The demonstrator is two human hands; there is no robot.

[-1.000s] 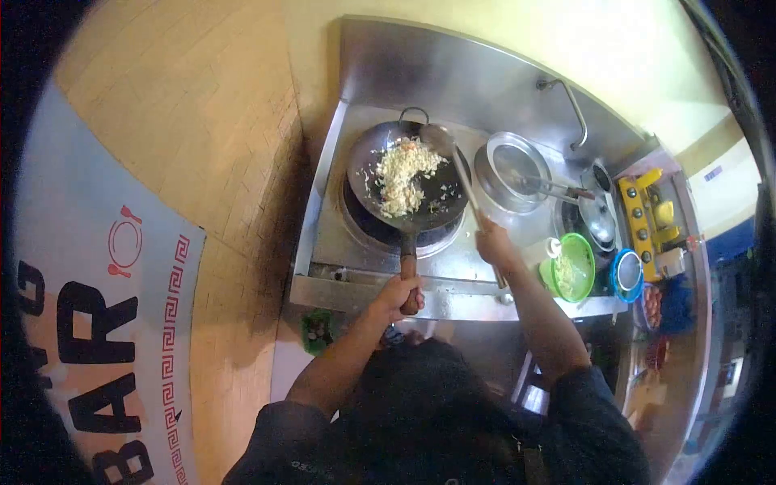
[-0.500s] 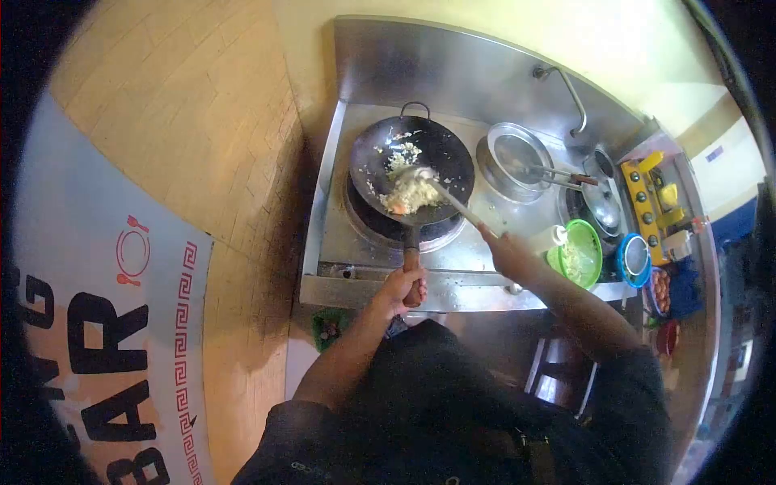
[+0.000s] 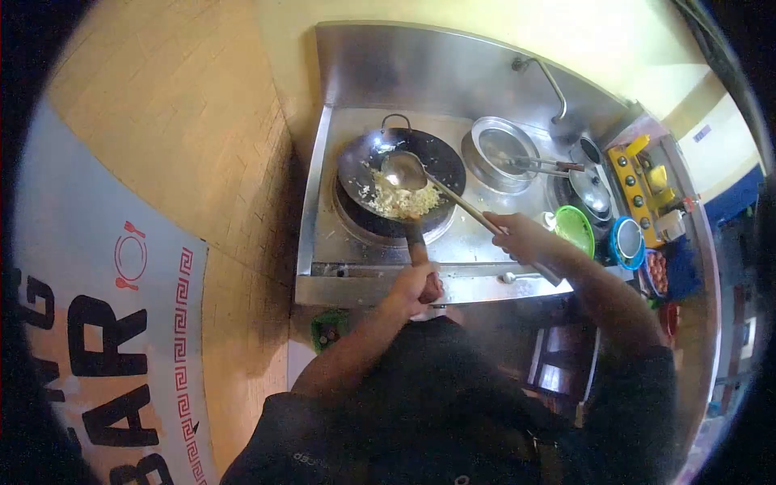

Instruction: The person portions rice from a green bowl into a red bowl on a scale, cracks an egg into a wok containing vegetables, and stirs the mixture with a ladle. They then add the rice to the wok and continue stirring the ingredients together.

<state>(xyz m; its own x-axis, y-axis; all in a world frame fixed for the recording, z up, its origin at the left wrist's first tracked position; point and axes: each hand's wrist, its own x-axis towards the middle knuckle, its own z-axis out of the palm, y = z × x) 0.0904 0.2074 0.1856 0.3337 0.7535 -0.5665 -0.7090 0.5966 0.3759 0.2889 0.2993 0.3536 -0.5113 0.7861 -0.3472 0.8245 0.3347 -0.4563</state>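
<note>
My left hand [image 3: 416, 287] is wrapped round the wooden handle of a dark wok [image 3: 443, 158] that sits on the left burner of the steel stove. In my right hand [image 3: 529, 238] is the long handle of a ladle [image 3: 404, 171]. The ladle's round bowl is inside the wok, resting on or just above the food. Pale, finely chopped food, perhaps fried rice or egg, [image 3: 404, 202] lies heaped in the wok's near side. Part of this food is hidden beneath the ladle bowl.
Right of the wok stands a metal pot [image 3: 495, 166] with a long-handled utensil across it. Farther right are a green basket [image 3: 580, 230], a blue basket [image 3: 624, 255], a lidded pan [image 3: 592, 192] and a yellow gas burner [image 3: 629, 194]. A tap [image 3: 558, 89] bends from the backsplash.
The ladle has turned and moved left and up in the wok, its bowl now plainly visible. The food has gathered and spread along the near side. My view has shifted slightly.
</note>
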